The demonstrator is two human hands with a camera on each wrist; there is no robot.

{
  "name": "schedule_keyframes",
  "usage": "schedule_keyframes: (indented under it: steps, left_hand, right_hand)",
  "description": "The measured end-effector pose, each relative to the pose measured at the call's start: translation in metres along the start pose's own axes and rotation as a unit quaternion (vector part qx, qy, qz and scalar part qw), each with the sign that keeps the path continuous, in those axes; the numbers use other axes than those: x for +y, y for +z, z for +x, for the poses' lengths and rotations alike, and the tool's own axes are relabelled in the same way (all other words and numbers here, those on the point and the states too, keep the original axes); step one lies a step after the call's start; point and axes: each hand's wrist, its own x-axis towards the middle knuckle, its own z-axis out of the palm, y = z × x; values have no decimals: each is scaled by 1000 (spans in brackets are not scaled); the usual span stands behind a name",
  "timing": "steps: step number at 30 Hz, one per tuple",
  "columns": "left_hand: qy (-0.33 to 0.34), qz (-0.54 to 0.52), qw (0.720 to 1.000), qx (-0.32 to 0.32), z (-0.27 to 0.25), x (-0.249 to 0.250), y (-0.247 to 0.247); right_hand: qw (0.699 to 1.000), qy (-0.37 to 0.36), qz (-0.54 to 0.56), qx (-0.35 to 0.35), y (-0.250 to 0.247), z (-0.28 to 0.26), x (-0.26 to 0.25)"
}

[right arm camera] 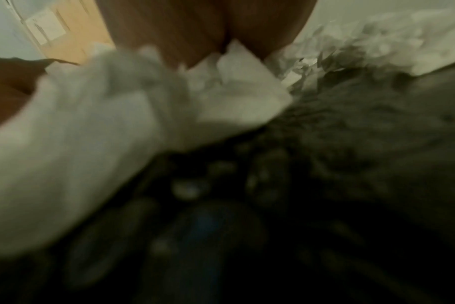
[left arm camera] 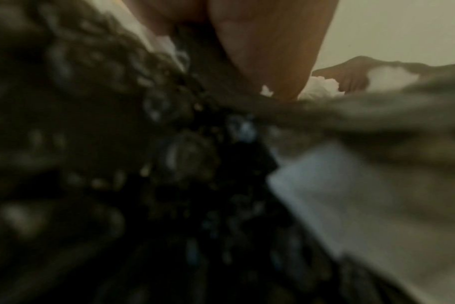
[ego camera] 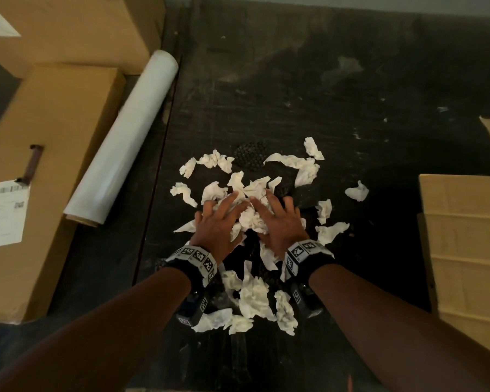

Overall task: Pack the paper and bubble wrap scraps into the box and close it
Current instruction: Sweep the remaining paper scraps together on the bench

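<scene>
You are spreading both hands, left hand (ego camera: 218,222) and right hand (ego camera: 277,219), fingers flat and pressing on the paper scraps (ego camera: 252,219) heaped mid-worktop (ego camera: 351,80) over dark bubble wrap (ego camera: 251,155); being light, soft and springy, they are probably best scooped from the heap's outer edges.

scraps (ego camera: 253,295): crumpled white paper, matt | wrap (ego camera: 251,157): dark bubbled plastic | boxes (ego camera: 54,131): brown cardboard | roll (ego camera: 125,137): smooth film

Blurred fingers (right arm camera: 195,30) touch white crumpled paper (right arm camera: 117,107)
</scene>
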Motion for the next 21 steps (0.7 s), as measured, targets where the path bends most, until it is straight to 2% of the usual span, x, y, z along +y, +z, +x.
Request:
schedule_keyframes:
  steps: [3,11,21]
  left_hand:
    - [0,-11,1000,-4,0,1,0]
    - [7,-50,998,37,-4,2,2]
    - [22,-102,988,118,-15,4,-28]
  right_hand:
    - [1000,2,20,13,1,0,-2]
    - [1000,3,19,6,-3,0,-1]
    - [989,-28,66,129,-32,-13,-16]
